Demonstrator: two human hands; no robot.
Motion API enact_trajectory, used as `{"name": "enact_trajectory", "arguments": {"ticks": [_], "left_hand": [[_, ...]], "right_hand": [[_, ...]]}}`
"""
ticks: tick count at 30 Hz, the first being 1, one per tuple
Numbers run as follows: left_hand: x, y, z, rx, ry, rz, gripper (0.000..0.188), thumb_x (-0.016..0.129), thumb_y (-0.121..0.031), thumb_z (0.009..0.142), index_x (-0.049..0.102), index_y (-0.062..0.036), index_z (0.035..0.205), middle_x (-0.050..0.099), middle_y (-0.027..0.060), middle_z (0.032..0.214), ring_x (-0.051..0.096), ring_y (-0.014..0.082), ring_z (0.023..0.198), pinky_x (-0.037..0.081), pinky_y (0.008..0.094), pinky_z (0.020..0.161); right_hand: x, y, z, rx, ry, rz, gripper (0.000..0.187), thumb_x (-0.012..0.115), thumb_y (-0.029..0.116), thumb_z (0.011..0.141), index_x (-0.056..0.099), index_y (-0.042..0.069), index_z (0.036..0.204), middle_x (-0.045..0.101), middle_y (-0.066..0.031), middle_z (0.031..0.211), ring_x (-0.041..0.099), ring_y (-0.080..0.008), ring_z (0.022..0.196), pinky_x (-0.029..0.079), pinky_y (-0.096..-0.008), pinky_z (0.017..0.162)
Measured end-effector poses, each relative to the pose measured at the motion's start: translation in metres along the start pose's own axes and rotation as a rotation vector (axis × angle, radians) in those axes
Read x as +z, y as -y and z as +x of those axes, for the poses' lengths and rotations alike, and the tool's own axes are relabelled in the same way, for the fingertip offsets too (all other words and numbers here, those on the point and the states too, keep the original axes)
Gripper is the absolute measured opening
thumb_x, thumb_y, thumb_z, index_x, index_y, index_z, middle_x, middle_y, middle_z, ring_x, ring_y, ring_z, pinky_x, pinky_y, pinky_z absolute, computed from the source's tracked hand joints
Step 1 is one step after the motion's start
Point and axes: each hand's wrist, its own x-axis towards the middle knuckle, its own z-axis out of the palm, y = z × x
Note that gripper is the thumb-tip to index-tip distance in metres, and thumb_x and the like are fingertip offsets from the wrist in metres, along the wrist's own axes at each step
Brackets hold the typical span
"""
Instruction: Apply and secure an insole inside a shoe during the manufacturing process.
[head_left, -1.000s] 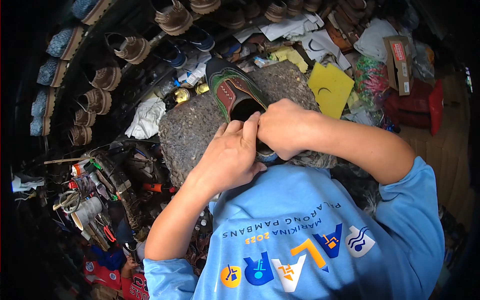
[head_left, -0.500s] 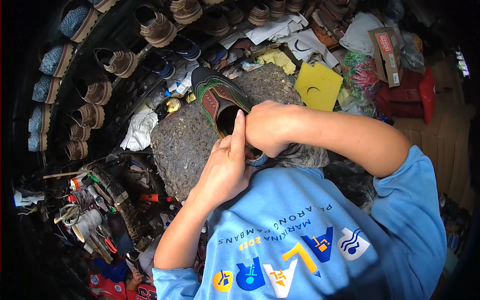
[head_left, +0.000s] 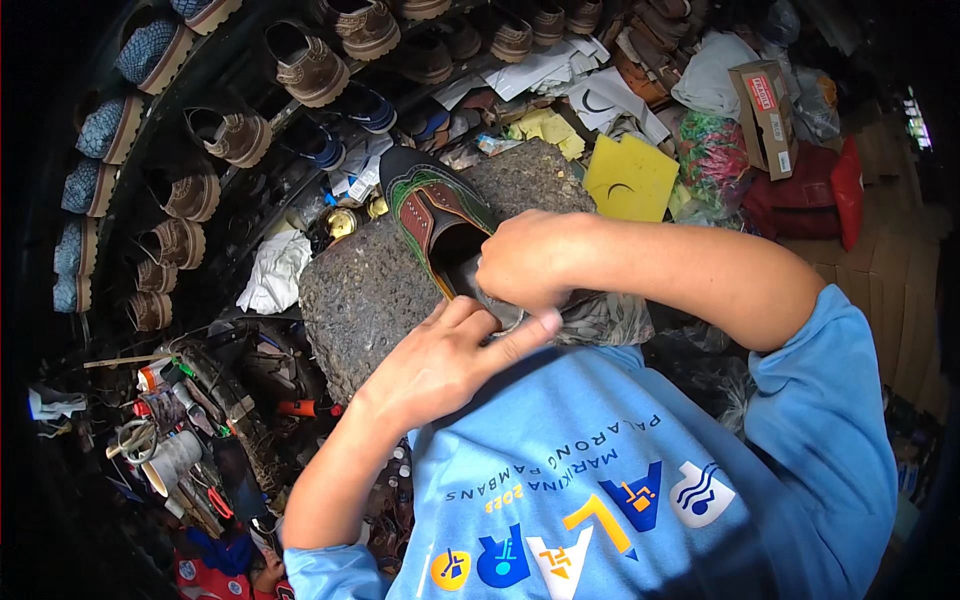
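Note:
A brown leather shoe upper (head_left: 432, 205) with green and orange edging and a black margin round the toe lies on a rough grey stone block (head_left: 350, 300). Its toe points away from me and its opening faces me. My left hand (head_left: 440, 350) grips the near left side by the heel, fingers curled and thumb stretched to the right. Closed in a fist, my right hand (head_left: 535, 262) presses at the right of the opening; what it holds, if anything, is hidden. The heel is mostly covered by my hands.
Finished brown shoes (head_left: 230, 135) and blue patterned ones stand on curved racks at the left. Yellow sheets (head_left: 630, 178), papers and a cardboard box (head_left: 765, 120) lie beyond the stone. Tools and a thread spool (head_left: 172, 462) crowd the lower left. A crumpled plastic bag (head_left: 605, 318) lies by my right wrist.
My left hand has slid down toward the heel, its raised finger lowered and thumb now stretched right. My right fist has shifted slightly left, over the opening.

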Motion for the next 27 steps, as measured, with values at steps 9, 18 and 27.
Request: {"name": "enact_trajectory", "arguments": {"ticks": [9,18,27], "left_hand": [[-0.015,-0.017,0.046,-0.221,0.372,-0.25,0.055,0.059,-0.002,0.08,0.073,-0.018,0.13,0.073,0.0228,0.094,0.07,0.037,0.099,0.054,0.045,0.095],[-0.01,0.018,0.039,-0.171,0.345,-0.432,0.058,0.064,-0.003,0.08,0.075,-0.0342,0.127,0.077,0.0111,0.1,0.071,0.0338,0.091,0.056,0.0427,0.086],[-0.016,-0.013,0.034,-0.122,0.378,0.03,0.018,0.063,-0.017,0.082,0.077,-0.0073,0.085,0.069,0.0152,0.089,0.073,0.031,0.09,0.061,0.0422,0.07]], "right_hand": [[-0.009,0.001,0.006,-0.031,0.074,-0.038,0.024,0.073,0.014,0.078,0.078,0.003,0.099,0.076,-0.0197,0.1,0.074,-0.0362,0.098,0.06,-0.0472,0.082],[-0.001,-0.001,0.009,-0.003,0.034,0.0,0.025,0.074,0.016,0.077,0.078,0.004,0.098,0.077,-0.0167,0.1,0.075,-0.0356,0.098,0.06,-0.0463,0.081],[0.003,-0.001,0.003,-0.019,-0.037,0.004,0.02,0.069,0.014,0.079,0.078,0.003,0.093,0.076,-0.0192,0.098,0.075,-0.0359,0.095,0.061,-0.0472,0.079]]}}
